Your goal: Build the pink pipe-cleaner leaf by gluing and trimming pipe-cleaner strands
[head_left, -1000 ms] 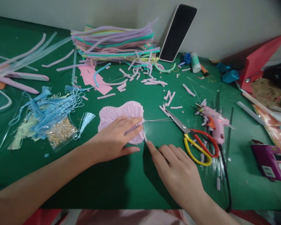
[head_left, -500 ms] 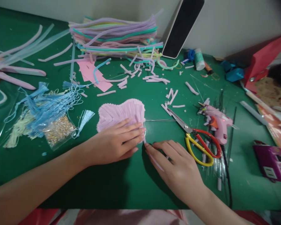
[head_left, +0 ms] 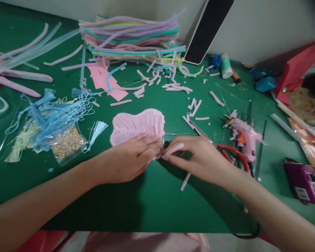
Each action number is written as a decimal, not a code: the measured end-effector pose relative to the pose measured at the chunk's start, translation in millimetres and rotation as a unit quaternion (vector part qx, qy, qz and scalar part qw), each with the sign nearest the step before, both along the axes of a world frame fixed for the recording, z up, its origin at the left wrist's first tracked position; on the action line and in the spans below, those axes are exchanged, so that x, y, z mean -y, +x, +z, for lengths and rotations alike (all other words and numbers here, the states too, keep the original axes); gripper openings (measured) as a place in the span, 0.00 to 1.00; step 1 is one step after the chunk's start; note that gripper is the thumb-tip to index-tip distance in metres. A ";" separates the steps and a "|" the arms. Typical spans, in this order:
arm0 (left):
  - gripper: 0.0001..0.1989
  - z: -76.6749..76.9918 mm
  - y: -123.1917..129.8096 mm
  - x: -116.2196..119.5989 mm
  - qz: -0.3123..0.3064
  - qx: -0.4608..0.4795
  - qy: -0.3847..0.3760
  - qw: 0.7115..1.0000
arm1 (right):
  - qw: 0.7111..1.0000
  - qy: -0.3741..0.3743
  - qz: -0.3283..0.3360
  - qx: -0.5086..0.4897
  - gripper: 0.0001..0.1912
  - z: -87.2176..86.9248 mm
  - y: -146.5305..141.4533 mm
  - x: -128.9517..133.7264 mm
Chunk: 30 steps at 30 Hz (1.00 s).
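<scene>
Right hand [head_left: 202, 157] just moved in and it's pinching a pale strip [head_left: 174, 149] now, lilac piece [head_left: 136, 122] right by its fingertips; left hand [head_left: 128, 159] covers part, can't tell if gripping, but work looks steadied.

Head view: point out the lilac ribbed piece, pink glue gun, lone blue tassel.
Lilac ribbed piece [head_left: 135, 125], head view, on its upper face.
Pink glue gun [head_left: 248, 135], head view, on its body.
Lone blue tassel [head_left: 97, 132], head view, on its fringe.
</scene>
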<state>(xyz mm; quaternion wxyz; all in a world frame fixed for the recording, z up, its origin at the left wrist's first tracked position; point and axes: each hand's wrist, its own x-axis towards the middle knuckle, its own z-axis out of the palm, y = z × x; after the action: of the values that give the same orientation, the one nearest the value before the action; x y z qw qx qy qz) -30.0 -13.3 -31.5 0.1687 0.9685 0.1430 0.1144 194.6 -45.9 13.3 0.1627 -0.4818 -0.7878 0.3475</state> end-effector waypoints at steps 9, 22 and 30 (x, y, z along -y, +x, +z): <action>0.20 -4.4 -3.9 -0.4 -0.019 0.017 -0.016 1.000 | 0.979 -0.162 -0.067 -0.102 0.09 -8.8 0.2 -27.0; 0.19 -5.0 -2.8 -1.6 -0.014 0.041 -0.015 0.999 | 0.993 0.096 -0.066 0.032 0.07 -7.6 0.9 23.1; 0.19 -4.0 -0.9 -0.1 -0.003 0.048 0.001 0.999 | 0.960 0.203 -0.175 0.079 0.05 -25.9 -20.4 37.6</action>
<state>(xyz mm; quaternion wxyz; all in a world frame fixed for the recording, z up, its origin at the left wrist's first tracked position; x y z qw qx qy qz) -31.0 -13.2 -35.5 0.1745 0.9625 0.1314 0.1608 174.2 -83.5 -12.6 0.2522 -0.5953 -0.7553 0.1073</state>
